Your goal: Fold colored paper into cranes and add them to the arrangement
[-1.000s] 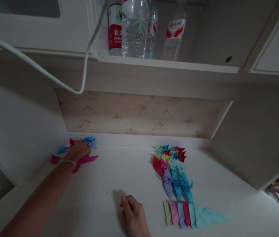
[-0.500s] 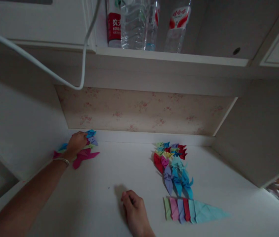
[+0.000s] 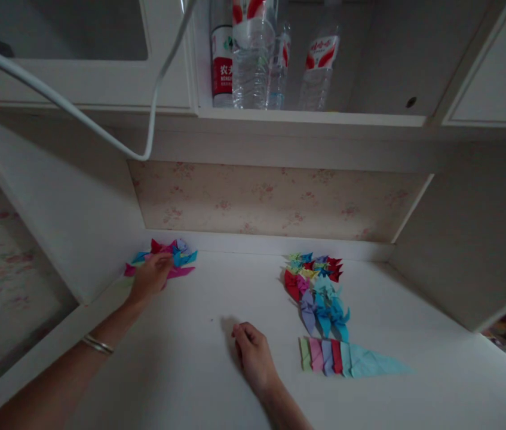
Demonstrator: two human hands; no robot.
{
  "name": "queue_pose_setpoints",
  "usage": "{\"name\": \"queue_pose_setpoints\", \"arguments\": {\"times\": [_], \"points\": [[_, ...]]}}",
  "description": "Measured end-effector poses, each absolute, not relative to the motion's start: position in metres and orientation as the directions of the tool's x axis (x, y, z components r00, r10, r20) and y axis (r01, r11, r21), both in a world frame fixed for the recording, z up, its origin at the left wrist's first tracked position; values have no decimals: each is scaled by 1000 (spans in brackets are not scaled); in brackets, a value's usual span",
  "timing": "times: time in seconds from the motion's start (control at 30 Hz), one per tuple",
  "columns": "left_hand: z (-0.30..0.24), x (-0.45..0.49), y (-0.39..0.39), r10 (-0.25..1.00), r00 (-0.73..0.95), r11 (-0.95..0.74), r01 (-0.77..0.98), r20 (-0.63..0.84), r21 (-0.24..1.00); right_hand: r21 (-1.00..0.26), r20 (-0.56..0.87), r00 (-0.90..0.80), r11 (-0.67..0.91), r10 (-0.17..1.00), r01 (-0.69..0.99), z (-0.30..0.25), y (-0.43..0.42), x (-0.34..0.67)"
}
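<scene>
My left hand (image 3: 155, 276) is at the heap of folded paper cranes in the far left corner, its fingers closed on a blue paper crane (image 3: 184, 257). Red, purple and magenta cranes (image 3: 174, 245) show behind the fingers, and a magenta wing (image 3: 181, 272) sticks out below. The hand covers part of the heap. My right hand (image 3: 255, 357) rests on the white desktop, fingers curled in, with nothing visible in it. To its right lies an overlapping row of folded paper strips (image 3: 324, 356) ending in a pale turquoise pointed piece (image 3: 376, 362).
At the back right stand rows of small paper cranes (image 3: 313, 264), with larger blue and purple ones (image 3: 323, 310) in front. Plastic bottles (image 3: 253, 71) stand on the shelf above. A white cable (image 3: 100, 126) hangs at upper left. Side panels bound the desk.
My left hand has drawn back slightly towards me with the blue crane, uncovering red and magenta cranes behind it. My right hand keeps its curled pose. The camera view has shifted.
</scene>
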State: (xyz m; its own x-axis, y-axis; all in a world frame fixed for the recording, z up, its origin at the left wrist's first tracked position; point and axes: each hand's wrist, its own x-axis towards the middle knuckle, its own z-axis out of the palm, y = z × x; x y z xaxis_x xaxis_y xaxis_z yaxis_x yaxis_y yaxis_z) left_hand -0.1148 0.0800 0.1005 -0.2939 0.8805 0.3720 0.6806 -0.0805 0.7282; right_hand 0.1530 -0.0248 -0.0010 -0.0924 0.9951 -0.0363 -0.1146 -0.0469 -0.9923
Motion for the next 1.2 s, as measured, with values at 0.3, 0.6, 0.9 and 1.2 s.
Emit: {"name": "queue_pose_setpoints", "arguments": {"times": [0.3, 0.6, 0.9, 1.2], "points": [[45, -23, -16, 956, -214, -139, 280, 203, 950, -905, -3, -83, -38, 997, -423, 1, -24, 157], [22, -10, -20, 980, -136, -110, 222, 142, 969, -948, 13, -102, -20, 995, -317, 11, -28, 159], [24, -11, -23, 996, -4, -86, 246, 90, 966, -942, 6, -79, -21, 997, -336, 12, -28, 160], [26, -11, -26, 996, 10, -92, 242, 93, 966, -973, 20, -125, -10, 992, -233, 8, -30, 158]]}}
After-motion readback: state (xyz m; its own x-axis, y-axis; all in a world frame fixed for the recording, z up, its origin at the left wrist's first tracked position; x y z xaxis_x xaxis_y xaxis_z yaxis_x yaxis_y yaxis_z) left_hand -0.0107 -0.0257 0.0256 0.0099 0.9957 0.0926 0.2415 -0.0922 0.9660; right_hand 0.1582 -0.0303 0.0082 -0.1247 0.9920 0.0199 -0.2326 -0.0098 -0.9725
